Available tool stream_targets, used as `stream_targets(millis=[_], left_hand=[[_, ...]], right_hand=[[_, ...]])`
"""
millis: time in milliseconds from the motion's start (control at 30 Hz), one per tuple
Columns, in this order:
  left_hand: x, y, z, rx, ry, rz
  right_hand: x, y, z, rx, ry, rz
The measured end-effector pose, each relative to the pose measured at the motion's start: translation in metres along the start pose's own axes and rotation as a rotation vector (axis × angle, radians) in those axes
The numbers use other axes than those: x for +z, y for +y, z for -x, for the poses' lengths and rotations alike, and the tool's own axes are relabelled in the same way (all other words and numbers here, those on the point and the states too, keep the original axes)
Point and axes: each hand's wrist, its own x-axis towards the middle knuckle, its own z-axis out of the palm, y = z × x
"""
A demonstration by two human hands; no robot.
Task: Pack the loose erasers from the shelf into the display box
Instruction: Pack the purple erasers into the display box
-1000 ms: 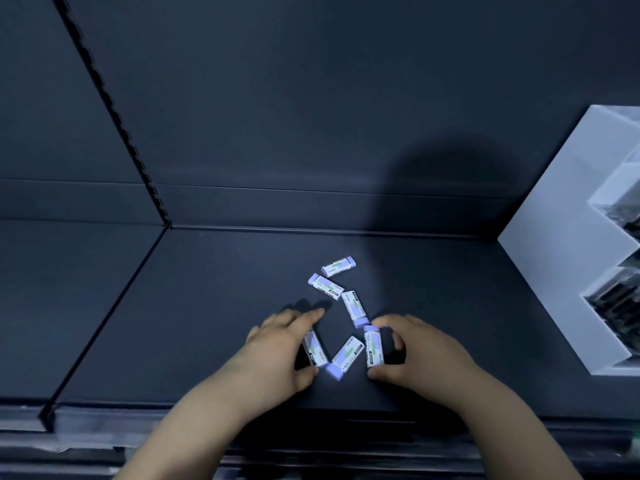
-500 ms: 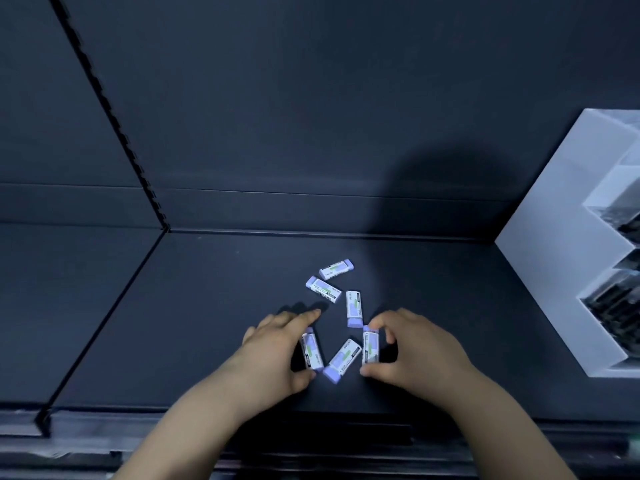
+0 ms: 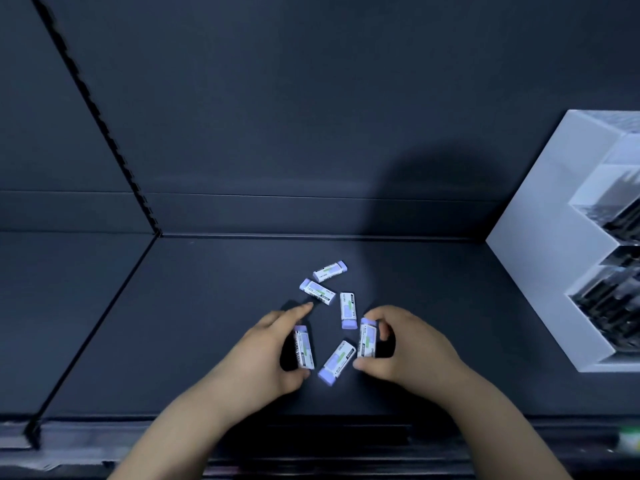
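Several small white erasers with lilac ends lie on a dark shelf (image 3: 207, 323). My left hand (image 3: 266, 355) pinches one eraser (image 3: 304, 347) between thumb and fingers. My right hand (image 3: 405, 351) grips another eraser (image 3: 367, 339) the same way. Between my hands a loose eraser (image 3: 337, 362) lies at a slant. Beyond them are three more: one upright eraser (image 3: 348, 310), one slanted eraser (image 3: 317, 291) and the farthest eraser (image 3: 329, 270). The white display box (image 3: 540, 258) stands at the right, its stepped compartments partly cut off by the frame.
The dark back wall (image 3: 311, 116) rises behind the shelf. A slotted upright post (image 3: 100, 112) divides this bay from the one at the left. The shelf's front lip (image 3: 311, 431) runs just under my forearms.
Both hands have closed in on their erasers, each lifting one onto its edge. The right-hand eraser has shifted slightly left and up. The other erasers have not moved.
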Motion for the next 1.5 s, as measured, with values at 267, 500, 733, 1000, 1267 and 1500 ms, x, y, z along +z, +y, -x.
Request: stream_targets(millis=[267, 500, 733, 1000, 1267, 1500], left_hand=[[0.000, -0.002, -0.004, 0.004, -0.002, -0.053], [-0.014, -0.018, -0.001, -0.023, -0.037, -0.345], [-0.023, -0.027, 0.004, -0.050, 0.067, 0.206], [-0.025, -0.038, 0.001, -0.074, -0.040, -0.010], [-0.026, -0.049, -0.004, -0.035, -0.066, -0.091], [-0.046, -0.051, 0.004, -0.005, 0.100, 0.259]], right_hand=[[0.019, -0.025, -0.010, -0.122, -0.025, -0.072], [0.026, -0.028, -0.021, -0.181, 0.013, 0.062], [0.026, -0.031, -0.025, -0.213, 0.023, 0.154], [0.035, -0.043, -0.031, -0.218, -0.017, 0.257], [0.033, -0.049, -0.037, -0.140, -0.073, 0.256], [0.039, -0.064, -0.034, -0.091, -0.019, -0.401]])
